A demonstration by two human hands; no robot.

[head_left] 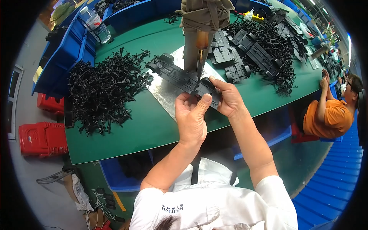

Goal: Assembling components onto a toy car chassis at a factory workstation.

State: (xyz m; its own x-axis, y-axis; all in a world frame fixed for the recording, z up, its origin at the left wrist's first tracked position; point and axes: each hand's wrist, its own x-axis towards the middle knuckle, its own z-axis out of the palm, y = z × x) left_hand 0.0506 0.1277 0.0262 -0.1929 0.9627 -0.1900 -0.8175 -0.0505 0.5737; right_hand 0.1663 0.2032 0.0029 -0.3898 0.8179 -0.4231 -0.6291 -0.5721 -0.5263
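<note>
Both my hands grip the near end of a black plastic toy-car chassis (pixel 174 74) over a shiny metal plate (pixel 163 97). My left hand (pixel 191 117) pinches its near edge with the thumb on top. On the right side, my right hand (pixel 229 97) holds the same end, fingers curled round it. A powered screwdriver (pixel 201 44), its upper body wrapped in cloth, points straight down, its bit tip at the chassis just beyond my hands. Whether the tip touches a screw cannot be made out.
A big heap of small black plastic parts (pixel 105 90) lies left on the green table (pixel 111 147). More chassis (pixel 257 53) lie on the right among loose parts. Blue bins (pixel 63 57) and a water bottle (pixel 96 25) stand at the back left. A person in orange (pixel 327 115) sits at right.
</note>
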